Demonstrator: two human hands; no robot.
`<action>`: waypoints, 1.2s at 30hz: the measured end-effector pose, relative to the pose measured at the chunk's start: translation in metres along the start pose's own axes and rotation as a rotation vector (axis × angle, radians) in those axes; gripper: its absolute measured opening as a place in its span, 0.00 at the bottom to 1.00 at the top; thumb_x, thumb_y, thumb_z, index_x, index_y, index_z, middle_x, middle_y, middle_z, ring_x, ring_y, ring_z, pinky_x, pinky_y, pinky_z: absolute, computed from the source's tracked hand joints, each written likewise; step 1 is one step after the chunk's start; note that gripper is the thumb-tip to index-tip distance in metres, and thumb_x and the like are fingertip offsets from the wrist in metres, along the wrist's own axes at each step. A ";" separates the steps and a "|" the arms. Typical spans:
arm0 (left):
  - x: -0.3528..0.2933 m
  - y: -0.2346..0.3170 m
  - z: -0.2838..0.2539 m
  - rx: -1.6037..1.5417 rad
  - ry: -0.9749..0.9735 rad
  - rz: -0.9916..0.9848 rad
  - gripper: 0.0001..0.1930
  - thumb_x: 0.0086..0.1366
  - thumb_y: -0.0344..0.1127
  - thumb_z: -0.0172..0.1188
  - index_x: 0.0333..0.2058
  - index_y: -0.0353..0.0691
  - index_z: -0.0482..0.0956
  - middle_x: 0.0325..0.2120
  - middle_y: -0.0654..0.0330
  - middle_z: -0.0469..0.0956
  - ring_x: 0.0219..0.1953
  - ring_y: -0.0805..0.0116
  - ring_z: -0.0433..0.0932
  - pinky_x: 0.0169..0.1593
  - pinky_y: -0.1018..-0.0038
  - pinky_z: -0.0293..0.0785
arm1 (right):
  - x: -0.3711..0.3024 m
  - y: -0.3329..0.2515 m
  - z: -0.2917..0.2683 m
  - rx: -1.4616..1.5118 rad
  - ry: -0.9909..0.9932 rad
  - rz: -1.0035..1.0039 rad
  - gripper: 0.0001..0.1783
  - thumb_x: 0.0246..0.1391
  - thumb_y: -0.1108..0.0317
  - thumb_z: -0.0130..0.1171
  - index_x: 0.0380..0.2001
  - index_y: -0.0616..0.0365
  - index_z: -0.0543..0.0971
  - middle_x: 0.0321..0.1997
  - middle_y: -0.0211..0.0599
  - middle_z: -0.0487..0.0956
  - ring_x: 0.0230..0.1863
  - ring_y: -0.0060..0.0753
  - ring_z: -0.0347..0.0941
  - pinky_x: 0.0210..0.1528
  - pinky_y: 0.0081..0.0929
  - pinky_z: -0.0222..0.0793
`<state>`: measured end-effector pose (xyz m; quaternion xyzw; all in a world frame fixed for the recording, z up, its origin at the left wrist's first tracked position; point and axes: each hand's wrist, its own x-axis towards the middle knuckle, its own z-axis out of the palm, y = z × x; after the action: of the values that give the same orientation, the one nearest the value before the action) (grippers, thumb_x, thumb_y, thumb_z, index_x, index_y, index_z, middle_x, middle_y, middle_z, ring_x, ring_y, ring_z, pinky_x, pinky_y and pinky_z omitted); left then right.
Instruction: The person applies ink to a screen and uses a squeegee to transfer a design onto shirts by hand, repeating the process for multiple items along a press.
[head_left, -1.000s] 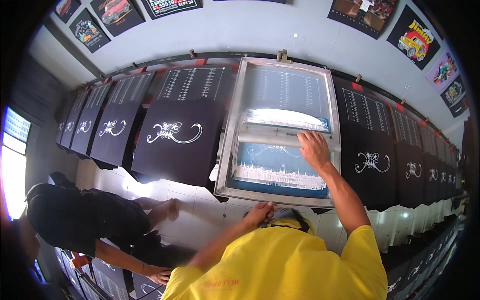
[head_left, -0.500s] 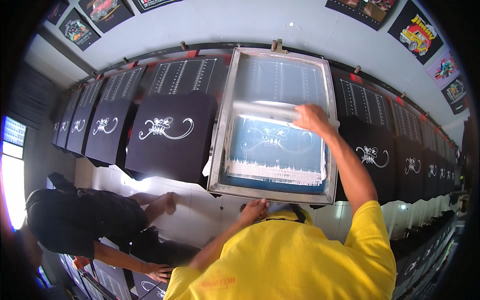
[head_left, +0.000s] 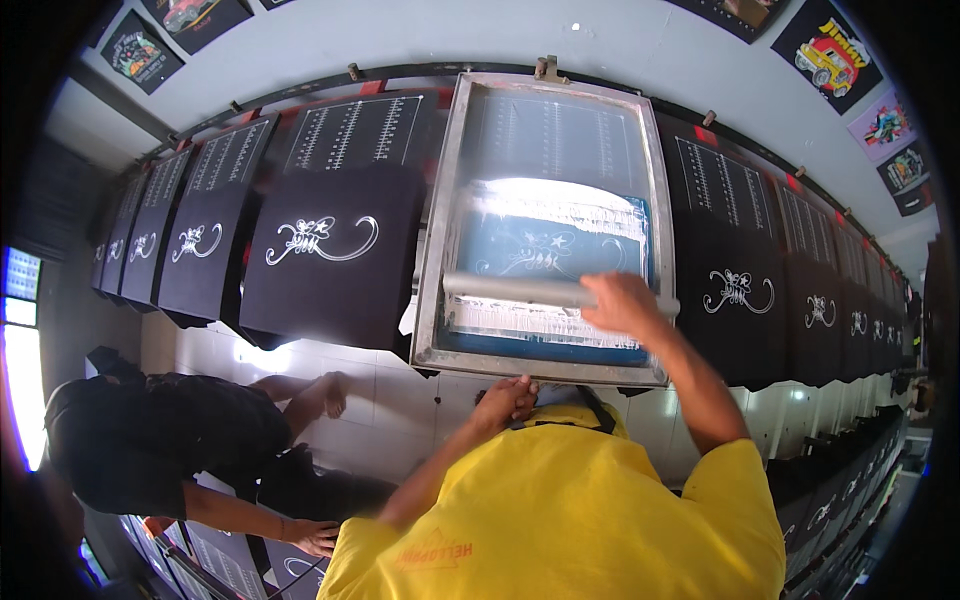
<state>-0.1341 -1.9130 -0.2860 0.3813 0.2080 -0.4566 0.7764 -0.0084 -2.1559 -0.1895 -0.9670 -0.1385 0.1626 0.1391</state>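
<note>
In my right hand [head_left: 622, 305] is a long pale squeegee [head_left: 515, 288], lying crosswise over the near half of a screen-printing frame [head_left: 430, 260]. White ink [head_left: 570, 207] forms a thick band across the middle of the mesh, and more streaky ink lies just under the squeegee. Between the two bands the blue stencil shows a scroll-and-flower design [head_left: 535, 250]. My left hand [head_left: 505, 403] is closed at the near edge of the metal frame, fingers curled against it; part of its grip is hidden.
Black shirts on boards with white designs line both sides, one nearest left [head_left: 325, 270] and one nearest right [head_left: 735, 320]. A rail [head_left: 420, 70] runs behind them. At lower left a person in black [head_left: 165, 440] bends beside the row. Another row of boards [head_left: 850, 500] stands lower right.
My right hand has drawn the squeegee toward me from the middle of the mesh, leaving a white ink band behind. My left hand remains by the frame's near edge. The view has shifted slightly.
</note>
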 end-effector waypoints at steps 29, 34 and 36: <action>0.011 0.007 -0.015 -0.042 -0.188 -0.110 0.16 0.77 0.48 0.45 0.32 0.44 0.68 0.16 0.72 0.56 0.16 0.80 0.52 0.19 0.81 0.48 | -0.053 -0.024 0.055 -0.248 0.398 -0.109 0.25 0.35 0.68 0.71 0.40 0.55 0.74 0.43 0.34 0.77 0.45 0.40 0.74 0.47 0.38 0.69; 0.011 0.008 -0.015 -0.036 -0.191 -0.121 0.17 0.77 0.49 0.45 0.32 0.43 0.68 0.16 0.72 0.56 0.15 0.80 0.52 0.19 0.81 0.48 | -0.065 -0.030 0.061 -0.262 0.365 -0.132 0.26 0.35 0.67 0.72 0.40 0.55 0.75 0.41 0.34 0.77 0.43 0.39 0.74 0.46 0.36 0.70; 0.007 0.014 -0.011 -0.005 -0.152 -0.111 0.17 0.77 0.48 0.45 0.32 0.43 0.69 0.16 0.71 0.58 0.15 0.79 0.51 0.19 0.80 0.48 | -0.061 -0.030 0.060 -0.264 0.374 -0.127 0.24 0.35 0.68 0.71 0.39 0.55 0.75 0.40 0.34 0.77 0.41 0.38 0.74 0.45 0.36 0.70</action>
<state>-0.1178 -1.9041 -0.2923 0.3317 0.1705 -0.5260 0.7643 -0.0919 -2.1336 -0.2176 -0.9794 -0.1909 -0.0480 0.0447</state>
